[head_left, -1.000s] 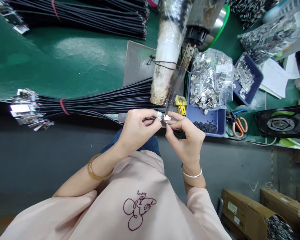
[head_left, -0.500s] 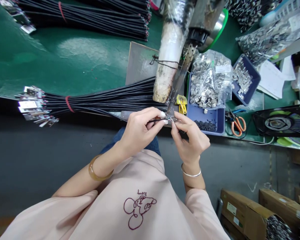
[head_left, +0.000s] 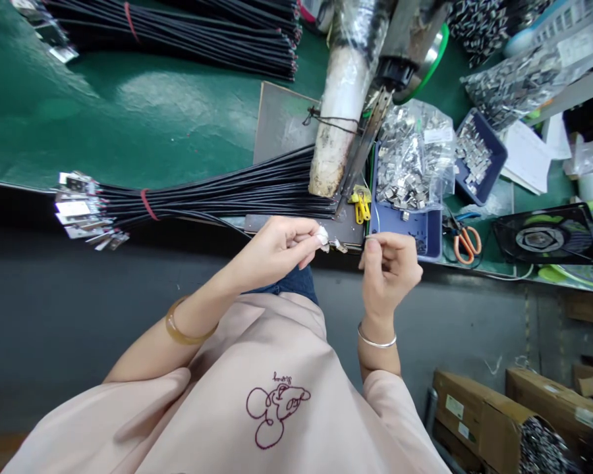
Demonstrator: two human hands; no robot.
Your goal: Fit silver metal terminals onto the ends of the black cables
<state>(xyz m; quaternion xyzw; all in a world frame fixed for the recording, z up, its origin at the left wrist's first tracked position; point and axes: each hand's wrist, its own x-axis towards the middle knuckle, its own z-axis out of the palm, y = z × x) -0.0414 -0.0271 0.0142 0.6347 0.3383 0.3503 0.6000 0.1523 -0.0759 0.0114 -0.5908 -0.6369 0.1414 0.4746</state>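
My left hand point(head_left: 289, 245) is closed in a pinch at the bench edge, white wrapping on its fingertips. A black cable point(head_left: 227, 222) runs from the bundle into this hand. A small metal piece point(head_left: 340, 246), perhaps a connector shell, sticks out just past the fingertips. To the right, apart from it, my right hand point(head_left: 391, 266) pinches thumb against forefinger; what lies between them is too small to make out. Behind the hands lies the black cable bundle point(head_left: 217, 196), tied with a red band, metal connectors point(head_left: 82, 209) at its left end.
A white-wrapped tube point(head_left: 333, 141) and a metal bar point(head_left: 363, 155) slant down over the grey plate point(head_left: 284, 122). Blue bin point(head_left: 432, 240), bagged metal parts point(head_left: 410, 158), yellow clip point(head_left: 360, 205), orange-handled pliers point(head_left: 467, 245) and a black fan point(head_left: 548, 237) are on the right.
My hands have come apart. The right hand has moved right, away from the cable end, and its fingers are now pinched near the blue bin. The left hand stays about where it was.
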